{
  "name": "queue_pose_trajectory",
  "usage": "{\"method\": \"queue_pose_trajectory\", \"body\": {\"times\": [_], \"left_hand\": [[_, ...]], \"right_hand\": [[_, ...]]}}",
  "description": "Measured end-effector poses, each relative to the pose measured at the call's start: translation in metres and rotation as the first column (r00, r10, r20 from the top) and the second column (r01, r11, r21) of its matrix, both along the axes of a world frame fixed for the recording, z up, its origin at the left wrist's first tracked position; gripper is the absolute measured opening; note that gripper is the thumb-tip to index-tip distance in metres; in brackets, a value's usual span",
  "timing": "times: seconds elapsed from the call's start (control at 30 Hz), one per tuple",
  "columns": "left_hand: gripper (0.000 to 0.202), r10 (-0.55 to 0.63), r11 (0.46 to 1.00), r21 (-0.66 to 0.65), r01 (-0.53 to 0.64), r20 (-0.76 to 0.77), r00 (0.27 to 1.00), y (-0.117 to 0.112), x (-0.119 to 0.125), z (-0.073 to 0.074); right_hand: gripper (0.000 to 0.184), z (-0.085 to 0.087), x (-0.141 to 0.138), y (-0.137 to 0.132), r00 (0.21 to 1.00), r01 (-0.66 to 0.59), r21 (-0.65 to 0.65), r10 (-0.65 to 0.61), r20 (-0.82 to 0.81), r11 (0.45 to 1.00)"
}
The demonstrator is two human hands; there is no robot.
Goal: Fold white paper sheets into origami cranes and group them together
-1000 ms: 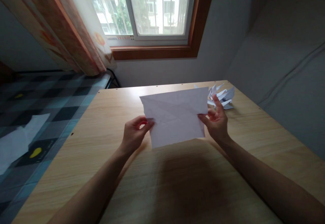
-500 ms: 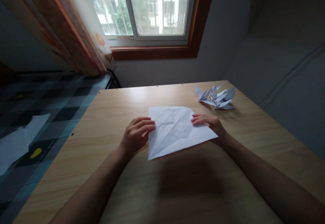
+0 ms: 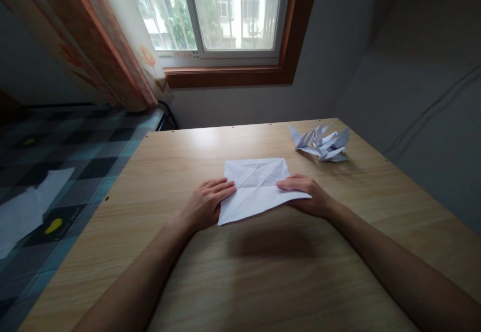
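Note:
A creased white sheet of paper (image 3: 255, 184) is between my hands above the middle of the wooden table (image 3: 180, 156). Fold lines cross its surface, and its near edge is raised, casting a shadow below. My left hand (image 3: 208, 199) grips the left edge, fingers on top and the thumb hidden underneath. At the right edge, my right hand (image 3: 306, 194) pinches the sheet, its fingertips over the paper and the rest of the hand partly beneath the near right corner.
Folded white paper cranes (image 3: 323, 144) sit clustered at the table's far right. Loose white paper (image 3: 33, 206) lies on the checked bedspread (image 3: 112, 126) to the left. Beyond the table are a barred window (image 3: 233, 16) and an orange curtain (image 3: 108, 41).
The sheet's near edge has moved away from me and its far right corner now lies flatter. My left hand has shifted slightly right; my right hand has moved slightly inward and nearer.

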State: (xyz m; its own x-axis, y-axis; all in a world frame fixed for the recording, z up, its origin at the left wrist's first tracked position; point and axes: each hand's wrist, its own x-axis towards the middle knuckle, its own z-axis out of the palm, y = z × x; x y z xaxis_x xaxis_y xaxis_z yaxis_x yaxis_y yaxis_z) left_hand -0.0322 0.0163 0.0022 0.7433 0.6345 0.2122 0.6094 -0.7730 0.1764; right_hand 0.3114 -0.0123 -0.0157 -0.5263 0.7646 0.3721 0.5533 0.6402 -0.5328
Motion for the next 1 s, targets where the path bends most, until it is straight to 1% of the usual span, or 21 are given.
{"method": "queue_pose_trajectory", "body": {"times": [0.07, 0.13, 0.2, 0.27, 0.3, 0.37, 0.43, 0.47, 0.5, 0.53, 0.57, 0.63, 0.67, 0.7, 0.73, 0.77, 0.83, 0.87, 0.93, 1.0], "left_hand": [[0.049, 0.003, 1.0, -0.023, -0.003, 0.0, 1.0, 0.001, -0.001, 0.0], [0.042, -0.014, 0.999, -0.029, 0.015, 0.024, 1.0, 0.001, -0.002, 0.0], [0.033, -0.03, 0.999, -0.014, 0.032, 0.093, 0.995, 0.002, -0.003, -0.001], [0.023, -0.018, 1.0, -0.001, 0.018, 0.199, 0.98, 0.001, -0.001, -0.001], [0.024, -0.003, 1.0, -0.004, 0.004, 0.251, 0.968, 0.001, 0.0, -0.001], [0.036, 0.025, 0.999, -0.031, -0.016, 0.324, 0.946, 0.0, 0.002, 0.0], [0.045, 0.042, 0.998, -0.059, -0.023, 0.348, 0.937, -0.001, 0.004, 0.002], [0.048, 0.064, 0.997, -0.059, -0.046, 0.345, 0.936, -0.001, 0.005, 0.002], [0.05, 0.105, 0.994, -0.042, -0.096, 0.338, 0.935, -0.001, 0.006, 0.002], [0.051, 0.169, 0.984, -0.005, -0.178, 0.331, 0.928, -0.001, 0.007, 0.002], [0.049, 0.25, 0.958, 0.051, -0.281, 0.328, 0.911, -0.002, 0.008, 0.002], [0.042, 0.394, 0.866, 0.176, -0.467, 0.334, 0.856, -0.004, 0.01, 0.001], [0.038, 0.43, 0.826, 0.226, -0.516, 0.339, 0.837, -0.005, 0.012, 0.0], [0.034, 0.435, 0.81, 0.259, -0.526, 0.336, 0.836, -0.006, 0.014, -0.001], [0.034, 0.41, 0.823, 0.275, -0.496, 0.316, 0.856, -0.008, 0.016, -0.001], [0.038, 0.361, 0.857, 0.276, -0.435, 0.28, 0.889, -0.009, 0.018, -0.002], [0.051, 0.227, 0.937, 0.235, -0.26, 0.158, 0.961, -0.012, 0.023, -0.003], [0.057, 0.151, 0.968, 0.19, -0.163, 0.077, 0.985, -0.013, 0.025, -0.004], [0.065, 0.021, 0.998, 0.063, -0.016, -0.075, 0.997, -0.014, 0.029, -0.005], [0.068, -0.048, 0.998, -0.052, 0.04, -0.173, 0.984, -0.015, 0.032, -0.007]], "right_hand": [[0.049, -0.001, -0.001, -0.001, 1.0, -0.003, -0.003, 0.003, -0.026, 1.0], [0.049, -0.002, -0.002, -0.002, 0.999, 0.005, -0.019, -0.006, -0.042, 1.0], [0.039, -0.003, -0.003, -0.002, 0.993, 0.079, -0.061, -0.084, -0.079, 0.995], [0.031, -0.005, -0.004, -0.003, 0.967, 0.2, -0.15, -0.22, -0.128, 0.968], [0.031, -0.006, -0.006, -0.003, 0.947, 0.252, -0.207, -0.285, -0.148, 0.945], [0.033, -0.008, -0.01, -0.003, 0.909, 0.3, -0.308, -0.369, -0.194, 0.903], [0.036, -0.008, -0.016, -0.004, 0.876, 0.332, -0.347, -0.423, -0.232, 0.877], [0.041, -0.008, -0.019, -0.004, 0.862, 0.363, -0.342, -0.452, -0.231, 0.867], [0.049, -0.007, -0.023, -0.004, 0.848, 0.408, -0.326, -0.486, -0.21, 0.853], [0.058, -0.007, -0.026, -0.004, 0.832, 0.463, -0.3, -0.525, -0.178, 0.834], [0.066, -0.007, -0.029, -0.004, 0.813, 0.519, -0.259, -0.564, -0.143, 0.814], [0.076, -0.007, -0.033, -0.003, 0.784, 0.601, -0.141, -0.614, -0.092, 0.787], [0.077, -0.007, -0.035, -0.003, 0.776, 0.624, -0.068, -0.627, -0.07, 0.779], [0.076, -0.006, -0.036, -0.003, 0.774, 0.632, 0.009, -0.631, -0.042, 0.775], [0.073, -0.006, -0.038, -0.004, 0.782, 0.622, 0.079, -0.623, -0.005, 0.779], [0.069, -0.005, -0.039, -0.005, 0.799, 0.59, 0.136, -0.6, 0.044, 0.796], [0.063, -0.004, -0.043, -0.007, 0.847, 0.471, 0.203, -0.504, 0.17, 0.859], [0.062, -0.003, -0.045, -0.009, 0.872, 0.382, 0.21, -0.427, 0.241, 0.9], [0.062, -0.002, -0.05, -0.012, 0.894, 0.193, 0.172, -0.245, 0.375, 0.966], [0.067, -0.002, -0.054, -0.014, 0.879, 0.075, 0.108, -0.117, 0.462, 0.991]]}}
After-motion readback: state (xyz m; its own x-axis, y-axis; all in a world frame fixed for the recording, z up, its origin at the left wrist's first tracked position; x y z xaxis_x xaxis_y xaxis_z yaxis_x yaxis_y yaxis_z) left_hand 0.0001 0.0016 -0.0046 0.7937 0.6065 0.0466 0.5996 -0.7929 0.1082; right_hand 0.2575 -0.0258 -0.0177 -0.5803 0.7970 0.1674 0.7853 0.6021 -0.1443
